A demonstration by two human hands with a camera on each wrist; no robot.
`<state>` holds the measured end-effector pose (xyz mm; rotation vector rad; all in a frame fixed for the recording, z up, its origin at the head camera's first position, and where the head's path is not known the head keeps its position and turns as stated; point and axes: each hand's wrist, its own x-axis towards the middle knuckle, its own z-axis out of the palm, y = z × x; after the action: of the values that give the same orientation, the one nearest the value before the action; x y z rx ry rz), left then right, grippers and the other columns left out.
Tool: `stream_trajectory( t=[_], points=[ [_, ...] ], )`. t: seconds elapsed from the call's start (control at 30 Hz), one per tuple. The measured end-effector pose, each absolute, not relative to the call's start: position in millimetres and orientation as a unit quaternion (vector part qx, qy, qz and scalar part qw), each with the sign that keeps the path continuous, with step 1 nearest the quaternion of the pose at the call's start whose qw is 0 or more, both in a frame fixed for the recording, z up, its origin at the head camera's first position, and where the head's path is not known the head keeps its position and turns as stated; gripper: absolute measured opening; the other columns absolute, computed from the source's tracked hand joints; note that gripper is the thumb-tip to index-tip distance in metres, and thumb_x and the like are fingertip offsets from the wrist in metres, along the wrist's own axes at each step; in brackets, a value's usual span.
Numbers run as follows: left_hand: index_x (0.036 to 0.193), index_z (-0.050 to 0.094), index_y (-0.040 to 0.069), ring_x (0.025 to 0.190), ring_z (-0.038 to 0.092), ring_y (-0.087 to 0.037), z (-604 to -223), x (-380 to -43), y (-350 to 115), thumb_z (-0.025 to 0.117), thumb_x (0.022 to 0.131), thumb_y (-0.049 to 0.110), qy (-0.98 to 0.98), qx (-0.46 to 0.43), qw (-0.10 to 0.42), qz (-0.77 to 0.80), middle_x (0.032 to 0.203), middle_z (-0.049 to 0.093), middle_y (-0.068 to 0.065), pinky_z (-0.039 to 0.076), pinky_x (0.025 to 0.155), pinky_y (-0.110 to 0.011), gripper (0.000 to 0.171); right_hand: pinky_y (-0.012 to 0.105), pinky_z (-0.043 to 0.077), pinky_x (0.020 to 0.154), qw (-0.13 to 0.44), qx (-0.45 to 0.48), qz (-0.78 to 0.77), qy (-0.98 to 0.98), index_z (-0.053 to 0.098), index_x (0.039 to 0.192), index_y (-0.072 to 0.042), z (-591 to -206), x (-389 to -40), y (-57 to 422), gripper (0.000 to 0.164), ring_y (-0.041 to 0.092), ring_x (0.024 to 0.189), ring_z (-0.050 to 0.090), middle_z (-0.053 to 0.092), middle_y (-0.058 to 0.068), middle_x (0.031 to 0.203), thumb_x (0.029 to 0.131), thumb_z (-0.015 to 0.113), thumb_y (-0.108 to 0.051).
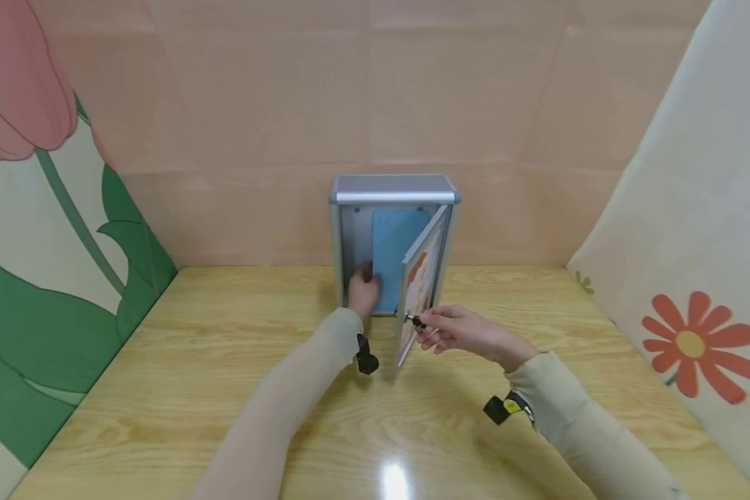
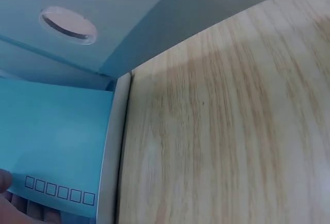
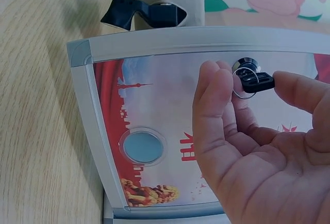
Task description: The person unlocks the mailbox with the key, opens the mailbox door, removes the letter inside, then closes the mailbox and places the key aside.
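A silver metal box (image 1: 394, 186) stands upright at the back of the table, its hinged door (image 1: 426, 267) swung out toward me on the right. Inside leans a light blue envelope (image 1: 398, 239) printed with a row of small squares. My left hand (image 1: 364, 292) reaches into the box and holds the envelope's edge, thumb on its face and fingers behind, as the left wrist view shows. At the door's free edge my right hand (image 1: 465, 335) pinches a black key (image 3: 260, 83) on a ring. The key sits in the door's round lock (image 3: 244, 63).
The wood-grain table (image 1: 225, 368) spreads around the box. Close behind it rises a plain pinkish wall covering (image 1: 256, 139). Flower-printed cloths stand at the left (image 1: 25, 326) and right (image 1: 637, 229). The door juts out between my two forearms.
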<state>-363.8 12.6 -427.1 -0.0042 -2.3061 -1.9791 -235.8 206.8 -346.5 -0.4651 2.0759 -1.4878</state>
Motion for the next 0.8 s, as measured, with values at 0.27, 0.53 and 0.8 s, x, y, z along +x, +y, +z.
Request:
stream_trajectory(
  t=[0.27, 0.53, 0.8],
  points=[
    [0.121, 0.059, -0.002, 0.106, 0.057, -0.028, -434.7, -367.7, 10.5, 0.049, 0.098, 0.010, -0.759, 0.021, 0.058, -0.648, 0.119, 0.061, -0.019, 0.047, 0.091, -0.041, 0.027, 0.027, 0.054, 0.078, 0.271, -0.171, -0.553, 0.769, 0.043, 0.126, 0.016, -346.6, -236.2, 206.5, 0.047, 0.014, 0.091, 0.065, 0.063, 0.009, 0.102, 0.105, 0.039, -0.026],
    [0.118, 0.062, 0.000, 0.102, 0.062, -0.027, -421.0, -354.5, 10.1, 0.049, 0.099, 0.010, -0.813, -0.020, 0.099, -0.573, 0.110, 0.066, -0.015, 0.051, 0.087, -0.041, 0.025, 0.026, 0.054, 0.077, 0.273, -0.176, -0.562, 0.760, 0.046, 0.123, 0.016, -348.6, -237.0, 206.3, 0.045, 0.014, 0.090, 0.065, 0.064, 0.008, 0.100, 0.105, 0.041, -0.024],
    [0.108, 0.063, 0.000, 0.094, 0.067, -0.024, -400.0, -334.8, 3.0, 0.053, 0.097, 0.008, -0.841, -0.106, 0.176, -0.501, 0.102, 0.069, -0.014, 0.055, 0.080, -0.034, 0.018, 0.024, 0.054, 0.076, 0.274, -0.170, -0.568, 0.757, 0.043, 0.123, 0.017, -348.6, -237.6, 206.3, 0.045, 0.011, 0.088, 0.065, 0.064, 0.008, 0.100, 0.105, 0.040, -0.024]
  ],
)
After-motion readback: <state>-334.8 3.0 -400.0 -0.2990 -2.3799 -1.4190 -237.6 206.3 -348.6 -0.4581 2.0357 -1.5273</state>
